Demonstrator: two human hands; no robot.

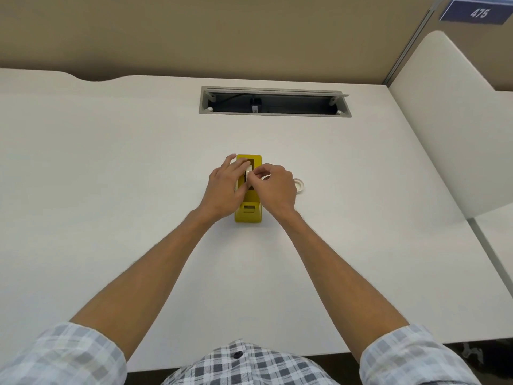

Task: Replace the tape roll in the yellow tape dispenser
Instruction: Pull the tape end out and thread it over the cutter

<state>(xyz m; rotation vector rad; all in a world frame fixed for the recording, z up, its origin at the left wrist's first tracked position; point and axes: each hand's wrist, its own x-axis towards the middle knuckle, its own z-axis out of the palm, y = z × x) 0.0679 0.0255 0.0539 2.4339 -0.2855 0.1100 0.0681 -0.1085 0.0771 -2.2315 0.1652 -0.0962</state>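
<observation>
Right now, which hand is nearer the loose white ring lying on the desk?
Right. The right hand sits just beside the white ring, partly covering it; the left hand is across the yellow dispenser.

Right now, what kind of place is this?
Likely an office cubicle or shared workstation: white desk with a recessed cable tray, tan partition panels, and a numbered sign "475".

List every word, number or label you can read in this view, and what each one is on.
"475": white digits on the dark blue sign on the partition, top right.
Small white tag on the black plug inside the desk's cable slot: too small to read.
Yellow tape dispenser, tape rolls: no readable text.
</observation>
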